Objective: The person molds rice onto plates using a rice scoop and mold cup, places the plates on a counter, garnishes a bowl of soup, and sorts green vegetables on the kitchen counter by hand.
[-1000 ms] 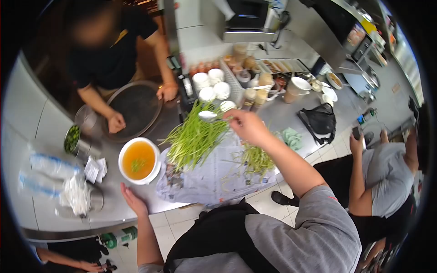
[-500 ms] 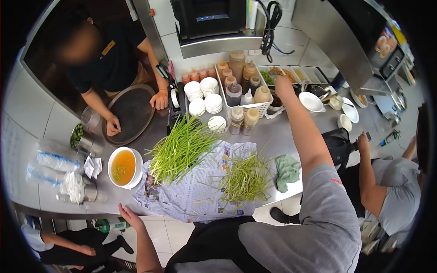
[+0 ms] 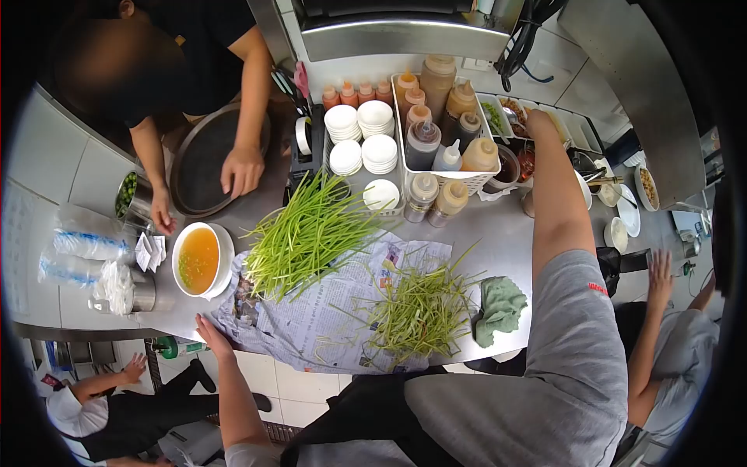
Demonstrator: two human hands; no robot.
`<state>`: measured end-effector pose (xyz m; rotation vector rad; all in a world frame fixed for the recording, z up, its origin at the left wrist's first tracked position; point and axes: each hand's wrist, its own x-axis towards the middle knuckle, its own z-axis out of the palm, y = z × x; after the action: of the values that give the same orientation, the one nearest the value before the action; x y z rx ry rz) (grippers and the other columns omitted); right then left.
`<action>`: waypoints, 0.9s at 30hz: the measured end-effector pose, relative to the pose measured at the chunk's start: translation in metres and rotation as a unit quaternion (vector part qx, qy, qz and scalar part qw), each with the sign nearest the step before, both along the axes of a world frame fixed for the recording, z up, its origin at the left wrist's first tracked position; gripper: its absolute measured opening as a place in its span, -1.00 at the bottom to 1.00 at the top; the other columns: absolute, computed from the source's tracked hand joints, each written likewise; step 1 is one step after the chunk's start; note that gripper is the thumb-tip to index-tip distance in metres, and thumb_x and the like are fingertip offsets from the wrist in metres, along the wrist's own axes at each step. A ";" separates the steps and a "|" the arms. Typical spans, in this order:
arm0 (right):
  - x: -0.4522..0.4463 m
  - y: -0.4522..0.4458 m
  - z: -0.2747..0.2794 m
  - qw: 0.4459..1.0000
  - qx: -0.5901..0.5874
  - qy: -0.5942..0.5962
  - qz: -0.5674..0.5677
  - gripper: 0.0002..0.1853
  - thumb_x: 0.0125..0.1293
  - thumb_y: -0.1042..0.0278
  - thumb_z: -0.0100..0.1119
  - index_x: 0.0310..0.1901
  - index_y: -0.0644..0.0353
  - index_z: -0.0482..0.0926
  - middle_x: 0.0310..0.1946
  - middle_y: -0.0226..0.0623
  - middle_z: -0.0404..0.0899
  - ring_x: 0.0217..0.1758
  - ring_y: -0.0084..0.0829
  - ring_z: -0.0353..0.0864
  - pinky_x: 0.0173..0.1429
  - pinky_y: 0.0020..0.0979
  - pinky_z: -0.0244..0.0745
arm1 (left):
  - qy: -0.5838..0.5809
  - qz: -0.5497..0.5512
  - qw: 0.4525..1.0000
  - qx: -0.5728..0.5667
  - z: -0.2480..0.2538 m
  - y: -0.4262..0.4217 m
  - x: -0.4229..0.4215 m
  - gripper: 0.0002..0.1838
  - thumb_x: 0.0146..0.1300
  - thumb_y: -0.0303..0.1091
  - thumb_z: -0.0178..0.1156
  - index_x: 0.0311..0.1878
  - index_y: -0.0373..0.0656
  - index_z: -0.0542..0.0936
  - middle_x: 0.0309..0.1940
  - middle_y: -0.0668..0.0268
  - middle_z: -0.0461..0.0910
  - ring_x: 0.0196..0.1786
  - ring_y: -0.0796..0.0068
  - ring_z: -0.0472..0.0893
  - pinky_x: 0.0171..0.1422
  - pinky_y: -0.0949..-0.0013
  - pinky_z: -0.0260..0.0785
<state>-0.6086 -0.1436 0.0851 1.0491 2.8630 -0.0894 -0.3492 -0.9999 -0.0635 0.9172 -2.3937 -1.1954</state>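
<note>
My right hand (image 3: pixel 538 123) reaches to the topping tray (image 3: pixel 580 128) at the back right, over a compartment of brown bits; its fingers are mostly hidden, and a spoon (image 3: pixel 510 115) shows beside them. Near the counter's front edge, my left hand (image 3: pixel 214 336) has its fingers stretched out and holds nothing. Just above it stands a white bowl of orange-brown broth (image 3: pixel 198 261) with chopped green bits, on a white plate. Long green stalks (image 3: pixel 307 233) lie on newspaper (image 3: pixel 311 331), with a looser pile of trimmed greens (image 3: pixel 420 311) to their right.
Stacked white cups (image 3: pixel 361 140) and a basket of sauce bottles (image 3: pixel 447 180) stand behind the greens. A green cloth (image 3: pixel 499 310) lies right of the newspaper. Across the counter, a person's hands (image 3: pixel 243 170) are by a round dark tray (image 3: pixel 204 167). Other people are at right and lower left.
My right hand has gone from over the long greens, with a spoon, to the topping tray. The co-worker's hand has moved toward the soup bowl. The camera view has shifted.
</note>
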 end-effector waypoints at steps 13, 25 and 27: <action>0.010 -0.017 0.038 0.978 0.161 0.086 0.104 -0.76 0.16 0.38 0.13 -0.19 0.30 0.67 -0.13 0.05 0.63 -0.04 -0.02 0.64 -0.03 -0.08 0.54 | -0.098 -0.065 0.992 0.035 0.017 -0.006 -0.001 -0.20 0.35 0.39 -0.40 0.52 0.14 -0.05 0.56 0.29 -0.31 0.56 0.14 -0.48 0.54 0.05 -0.60; 0.003 -0.012 0.018 0.991 0.090 0.041 0.092 -0.78 0.05 0.50 0.18 -0.24 0.36 0.66 -0.19 0.10 0.63 -0.10 0.00 0.65 -0.05 -0.18 0.56 | -0.103 -0.064 0.991 0.059 0.015 -0.012 -0.001 -0.14 0.35 0.39 -0.36 0.52 -0.02 -0.08 0.56 0.33 -0.36 0.55 0.20 -0.51 0.55 0.12 -0.60; -0.001 -0.013 0.019 0.990 0.095 -0.004 0.103 -0.75 -0.02 0.51 0.25 -0.24 0.31 0.67 -0.19 0.07 0.64 -0.10 -0.02 0.65 -0.05 -0.22 0.57 | -0.106 -0.065 0.990 0.059 0.017 -0.009 -0.001 -0.14 0.35 0.38 -0.35 0.52 -0.02 -0.08 0.56 0.33 -0.36 0.55 0.20 -0.51 0.55 0.12 -0.59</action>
<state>-0.6095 -0.1564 0.1045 0.7692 2.9987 0.2050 -0.3498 -1.0086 -0.0462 0.9809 -2.6073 -1.3636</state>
